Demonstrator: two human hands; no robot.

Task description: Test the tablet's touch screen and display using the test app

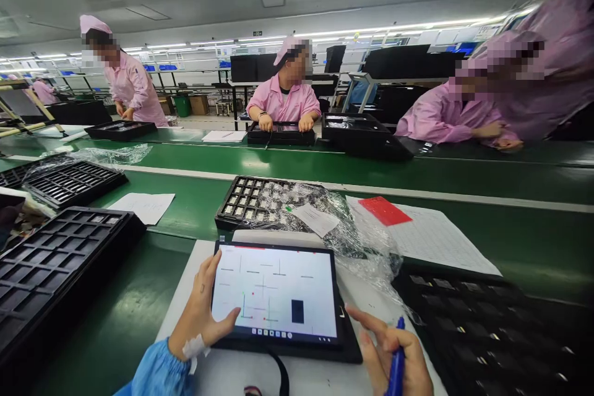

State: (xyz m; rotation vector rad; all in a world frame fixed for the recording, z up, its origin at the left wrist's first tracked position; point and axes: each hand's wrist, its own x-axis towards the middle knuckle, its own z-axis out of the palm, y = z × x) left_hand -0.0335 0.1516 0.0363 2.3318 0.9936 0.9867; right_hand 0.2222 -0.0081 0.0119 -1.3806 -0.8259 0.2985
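A tablet-like display point(278, 272) with a lit white screen of thin lines lies on a white pad point(180, 297) in front of me. My left hand point(202, 309) rests on its left edge, fingers spread and the thumb over the screen; white tape wraps the wrist. In my right hand point(390, 352) is a blue pen point(396, 362), held in the curled fingers. The index finger of that hand points towards the display's right edge; whether it touches cannot be made out. A dark cable point(281, 371) runs from under the display towards me.
Compartmented black trays stand left point(60, 247) and right point(492, 322). Beyond the display, a parts tray point(241, 201) lies partly under clear plastic wrap point(343, 223), near a red card point(385, 210) and paper sheets. Across the green bench point(185, 154), several people in pink work.
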